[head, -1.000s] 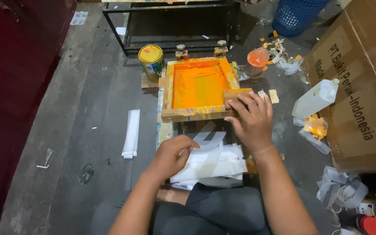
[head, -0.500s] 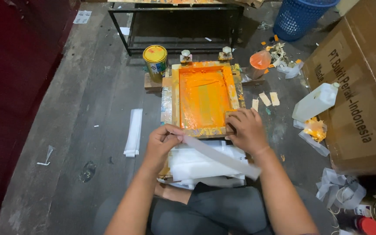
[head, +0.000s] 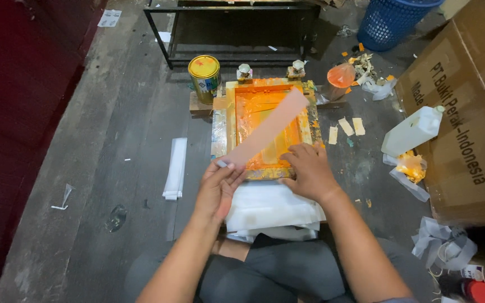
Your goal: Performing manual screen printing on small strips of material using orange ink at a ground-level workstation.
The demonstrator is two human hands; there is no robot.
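My left hand [head: 218,182] pinches the near end of a long, thin translucent plastic strip [head: 270,128], which slants up and to the right over the orange-inked screen frame [head: 266,130]. My right hand [head: 309,170] lies flat on the near right corner of that wooden frame, fingers spread a little. A stack of white plastic sheets [head: 270,210] sits between the frame and my knees, just below both hands.
A yellow-lidded paint can [head: 204,76] stands left of the frame, an orange-smeared cup [head: 341,76] to its right. A white bottle [head: 412,132] and a big cardboard box [head: 467,106] are at the right. A blue basket [head: 391,22], a black metal frame [head: 231,31] and a white strip pile [head: 175,167] are also here.
My left hand lifted a strip from the white stack and swung it up over the screen. My right hand slid from the frame's right edge down to its near corner.
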